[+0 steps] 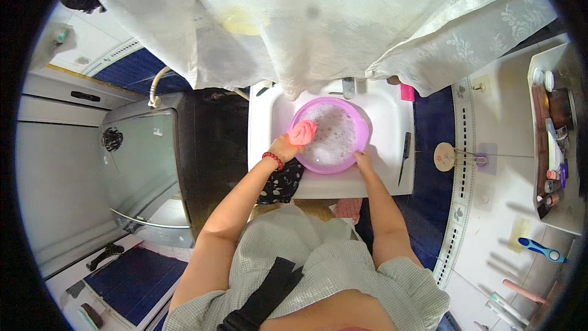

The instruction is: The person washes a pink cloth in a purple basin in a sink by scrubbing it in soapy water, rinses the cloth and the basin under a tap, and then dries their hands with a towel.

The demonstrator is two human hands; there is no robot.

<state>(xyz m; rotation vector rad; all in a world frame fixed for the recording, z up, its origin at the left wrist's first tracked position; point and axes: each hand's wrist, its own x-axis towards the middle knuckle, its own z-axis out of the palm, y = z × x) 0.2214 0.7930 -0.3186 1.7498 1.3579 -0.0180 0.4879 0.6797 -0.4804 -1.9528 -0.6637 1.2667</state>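
Note:
A round purple plastic basin [363, 122] stands in the white sink [388, 124], with sudsy water [331, 135] inside it. My left hand [284, 148] is closed around a bunched coral-pink cloth [302, 133] over the basin's left rim. Red beads circle that wrist. At the lower right of the basin, my right hand [364, 162] grips its rim. Beneath my left wrist, a black cloth with white spots [282, 185] drapes over the sink's front edge.
White curtain [294, 23] hangs over the sink's back, partly covering the faucet [348, 88]. A black comb [404, 156] lies on the right ledge, with a pink item [407, 92] behind. A glass-lidded washing machine [142, 161] stands left; a wall shelf [536, 147] holds toiletries at right.

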